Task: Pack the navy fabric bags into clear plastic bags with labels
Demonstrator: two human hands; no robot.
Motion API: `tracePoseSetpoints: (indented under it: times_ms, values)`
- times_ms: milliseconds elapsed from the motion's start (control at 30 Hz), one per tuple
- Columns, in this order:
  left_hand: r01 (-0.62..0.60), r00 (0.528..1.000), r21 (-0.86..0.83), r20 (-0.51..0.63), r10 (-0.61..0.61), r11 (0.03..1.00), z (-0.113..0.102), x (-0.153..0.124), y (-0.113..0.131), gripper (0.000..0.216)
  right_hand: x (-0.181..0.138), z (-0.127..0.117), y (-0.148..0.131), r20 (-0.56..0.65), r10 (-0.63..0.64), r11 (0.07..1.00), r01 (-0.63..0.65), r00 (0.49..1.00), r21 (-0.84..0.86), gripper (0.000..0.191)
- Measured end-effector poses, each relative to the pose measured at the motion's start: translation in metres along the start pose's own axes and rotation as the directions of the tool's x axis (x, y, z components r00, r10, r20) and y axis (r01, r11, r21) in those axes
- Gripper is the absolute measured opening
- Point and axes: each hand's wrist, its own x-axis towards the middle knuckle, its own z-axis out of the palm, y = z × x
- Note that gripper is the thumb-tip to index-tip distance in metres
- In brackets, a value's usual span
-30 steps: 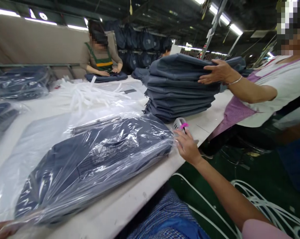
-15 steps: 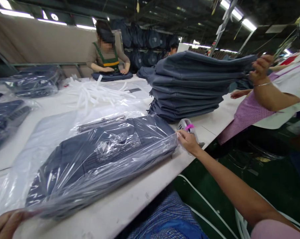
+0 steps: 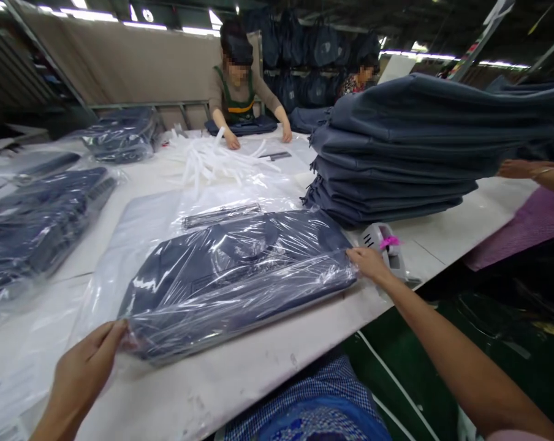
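A folded dark-blue fabric bag (image 3: 185, 263) lies flat on the white table, covered by a shiny clear plastic bag (image 3: 254, 297). At the near left corner my left hand (image 3: 91, 358) pinches the plastic edge. My right hand (image 3: 369, 263) grips the plastic at the right end, its fingers closed. Between both hands the film stretches along the near side, with creases running lengthwise. Just past my right hand sits a white tape dispenser (image 3: 378, 239) with a pink tie on it.
A tall stack of dark-blue bags (image 3: 396, 153) rises at the right, a co-worker's hand (image 3: 516, 168) beside it. White strips (image 3: 208, 156) lie mid-table. Plastic-wrapped bags (image 3: 42, 214) are piled left. Another co-worker (image 3: 240, 92) leans over the far side.
My left hand has come further into view, with the plastic's left corner. The view has turned left. The far co-worker's hands have moved apart toward the strips; the right co-worker's raised hand is gone from view.
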Motion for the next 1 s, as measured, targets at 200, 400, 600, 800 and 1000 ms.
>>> tracePoseSetpoints:
  times_ms: [200, 400, 600, 800, 1000]
  values:
    - [0.128, 0.985, -0.282, 0.147, -0.089, 0.951, -0.01, -0.008, 0.009, 0.042, -0.004, -0.001, 0.005, 0.067, 0.053, 0.986, -0.063, 0.996, 0.153, 0.044]
    - [0.089, 0.992, -0.328, 0.116, -0.054, 0.94, -0.012, -0.017, -0.013, 0.039, -0.017, -0.016, 0.012, -0.106, -0.085, 0.982, 0.101, 0.991, 0.159, 0.046]
    - [0.075, 0.968, -0.421, 0.249, 0.035, 0.904, -0.024, -0.017, -0.013, 0.058, -0.019, -0.022, -0.005, -0.184, -0.035, 0.985, 0.065, 0.982, 0.158, 0.048]
    - [0.063, 0.964, -0.398, 0.261, 0.047, 0.915, -0.027, -0.006, 0.001, 0.046, -0.009, -0.02, -0.019, -0.178, 0.025, 0.989, 0.001, 0.984, 0.146, 0.052]
    - [0.142, 0.967, -0.322, 0.245, -0.062, 0.936, -0.025, -0.004, 0.014, 0.039, -0.001, -0.023, -0.014, -0.076, -0.069, 0.998, 0.067, 0.995, -0.02, 0.052]
